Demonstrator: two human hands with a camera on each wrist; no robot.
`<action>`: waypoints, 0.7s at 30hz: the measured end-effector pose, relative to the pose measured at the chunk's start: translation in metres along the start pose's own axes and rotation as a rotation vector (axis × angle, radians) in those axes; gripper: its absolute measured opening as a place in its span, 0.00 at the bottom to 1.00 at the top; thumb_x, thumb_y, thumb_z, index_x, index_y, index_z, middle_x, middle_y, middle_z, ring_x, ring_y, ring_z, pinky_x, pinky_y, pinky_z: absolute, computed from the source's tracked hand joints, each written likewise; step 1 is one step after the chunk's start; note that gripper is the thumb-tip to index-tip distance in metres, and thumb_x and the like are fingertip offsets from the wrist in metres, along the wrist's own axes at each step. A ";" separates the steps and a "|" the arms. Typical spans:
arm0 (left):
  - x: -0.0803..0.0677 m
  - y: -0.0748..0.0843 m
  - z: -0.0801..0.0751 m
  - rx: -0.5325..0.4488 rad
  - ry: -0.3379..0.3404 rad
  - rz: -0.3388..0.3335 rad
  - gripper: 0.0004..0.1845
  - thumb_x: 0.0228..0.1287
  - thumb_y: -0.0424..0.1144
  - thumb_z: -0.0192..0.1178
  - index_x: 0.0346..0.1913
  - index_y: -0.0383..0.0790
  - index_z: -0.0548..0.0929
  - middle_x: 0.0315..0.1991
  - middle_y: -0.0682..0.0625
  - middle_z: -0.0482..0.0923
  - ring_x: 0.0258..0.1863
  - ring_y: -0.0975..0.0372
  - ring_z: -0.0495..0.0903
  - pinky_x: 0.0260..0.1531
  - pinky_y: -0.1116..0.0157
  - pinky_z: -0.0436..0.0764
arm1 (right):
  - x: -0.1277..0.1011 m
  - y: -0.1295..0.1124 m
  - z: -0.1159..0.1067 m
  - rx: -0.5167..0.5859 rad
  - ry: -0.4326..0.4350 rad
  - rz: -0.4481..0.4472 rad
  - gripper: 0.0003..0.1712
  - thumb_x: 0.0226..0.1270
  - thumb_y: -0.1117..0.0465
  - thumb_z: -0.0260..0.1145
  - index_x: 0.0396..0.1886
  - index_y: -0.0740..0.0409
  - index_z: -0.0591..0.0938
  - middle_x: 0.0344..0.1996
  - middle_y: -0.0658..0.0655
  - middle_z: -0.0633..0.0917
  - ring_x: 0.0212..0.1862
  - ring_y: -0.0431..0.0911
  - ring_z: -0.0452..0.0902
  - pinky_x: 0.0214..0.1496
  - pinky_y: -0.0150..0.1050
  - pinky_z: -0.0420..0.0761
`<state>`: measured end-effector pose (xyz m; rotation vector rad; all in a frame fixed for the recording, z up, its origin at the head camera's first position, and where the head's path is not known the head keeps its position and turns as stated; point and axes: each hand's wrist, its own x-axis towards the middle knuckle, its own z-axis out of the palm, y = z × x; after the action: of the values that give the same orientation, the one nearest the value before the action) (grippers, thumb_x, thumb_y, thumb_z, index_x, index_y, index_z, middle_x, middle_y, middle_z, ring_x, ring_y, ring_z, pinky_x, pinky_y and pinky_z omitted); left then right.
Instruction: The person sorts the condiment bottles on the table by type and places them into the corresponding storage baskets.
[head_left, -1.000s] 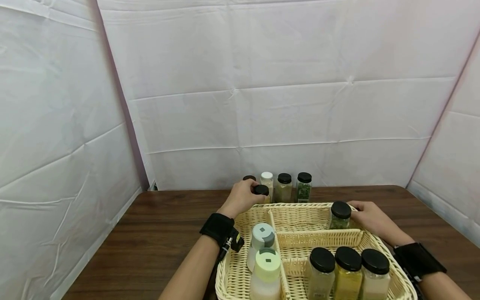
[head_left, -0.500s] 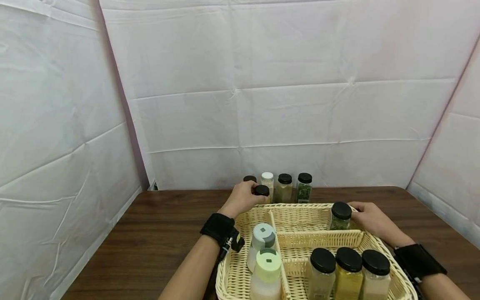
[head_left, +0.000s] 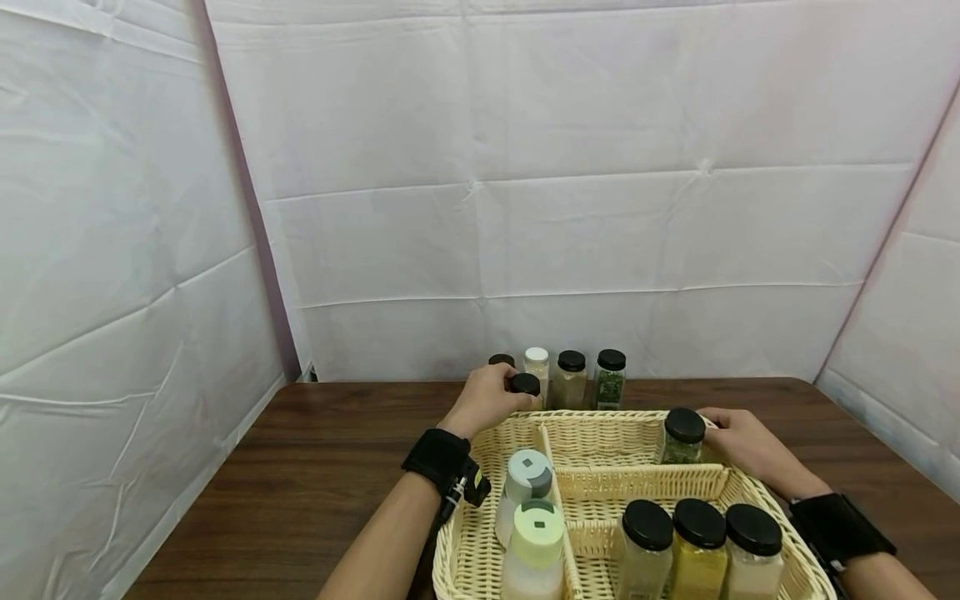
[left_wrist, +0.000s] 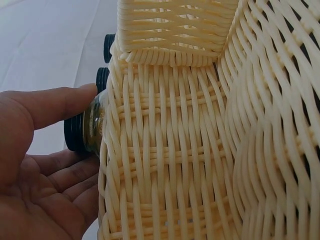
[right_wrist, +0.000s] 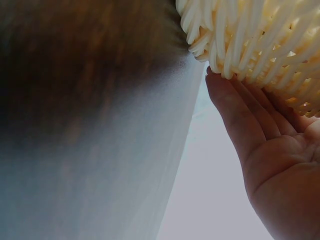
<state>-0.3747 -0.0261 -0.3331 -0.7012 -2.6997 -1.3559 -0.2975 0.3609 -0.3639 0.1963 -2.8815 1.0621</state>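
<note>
A small glass jar with a black lid (head_left: 525,385) stands on the wooden table just behind the cream wicker basket (head_left: 600,414). My left hand (head_left: 504,395) holds this jar; in the left wrist view the thumb and curled fingers of the hand (left_wrist: 75,155) lie round the jar (left_wrist: 85,131), close against the basket wall (left_wrist: 175,150). My right hand (head_left: 731,433) rests with straight fingers against the outside of the basket's far right corner (right_wrist: 250,40), the fingers (right_wrist: 240,115) flat on the weave. It lies beside a green-herb jar (head_left: 682,437) inside the basket.
Against the white backdrop stands a row of jars: a black lid (head_left: 501,360), a white-lidded jar (head_left: 536,364), a tan jar (head_left: 571,377) and a green-herb jar (head_left: 611,378). In the basket are two pale-lidded bottles (head_left: 525,483) and three black-lidded jars (head_left: 699,542).
</note>
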 end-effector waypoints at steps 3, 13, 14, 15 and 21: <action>-0.001 0.000 0.000 -0.006 0.010 0.005 0.19 0.69 0.41 0.71 0.57 0.34 0.84 0.45 0.44 0.81 0.42 0.54 0.78 0.44 0.57 0.77 | 0.000 0.000 0.000 0.003 0.001 -0.001 0.33 0.85 0.41 0.57 0.68 0.64 0.81 0.48 0.58 0.86 0.41 0.52 0.75 0.40 0.52 0.67; -0.002 0.002 -0.001 -0.025 0.044 0.034 0.17 0.71 0.40 0.71 0.55 0.33 0.84 0.41 0.46 0.82 0.38 0.56 0.80 0.42 0.57 0.79 | 0.001 0.001 0.001 0.013 0.008 -0.007 0.28 0.86 0.45 0.57 0.64 0.65 0.82 0.34 0.57 0.81 0.33 0.49 0.71 0.37 0.49 0.66; -0.001 0.002 -0.001 -0.028 0.046 0.035 0.17 0.71 0.41 0.71 0.55 0.33 0.84 0.40 0.46 0.82 0.37 0.56 0.80 0.41 0.57 0.79 | 0.001 0.001 0.000 0.014 0.006 0.004 0.29 0.86 0.44 0.57 0.64 0.64 0.83 0.31 0.56 0.80 0.32 0.49 0.70 0.37 0.49 0.66; -0.001 0.002 -0.001 -0.032 0.048 0.035 0.17 0.70 0.41 0.71 0.55 0.33 0.84 0.40 0.46 0.82 0.37 0.56 0.80 0.40 0.58 0.79 | 0.002 0.000 0.000 0.014 0.003 0.012 0.29 0.86 0.43 0.57 0.64 0.65 0.83 0.30 0.56 0.78 0.31 0.49 0.70 0.37 0.49 0.66; -0.002 0.006 -0.004 -0.038 0.060 0.040 0.20 0.70 0.41 0.72 0.56 0.32 0.83 0.40 0.46 0.82 0.34 0.57 0.80 0.38 0.59 0.79 | 0.004 -0.001 -0.002 0.013 -0.014 0.030 0.32 0.85 0.42 0.56 0.65 0.66 0.82 0.32 0.56 0.81 0.33 0.50 0.72 0.38 0.50 0.67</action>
<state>-0.3714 -0.0265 -0.3266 -0.7009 -2.6065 -1.3988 -0.3012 0.3609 -0.3612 0.1617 -2.8994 1.0888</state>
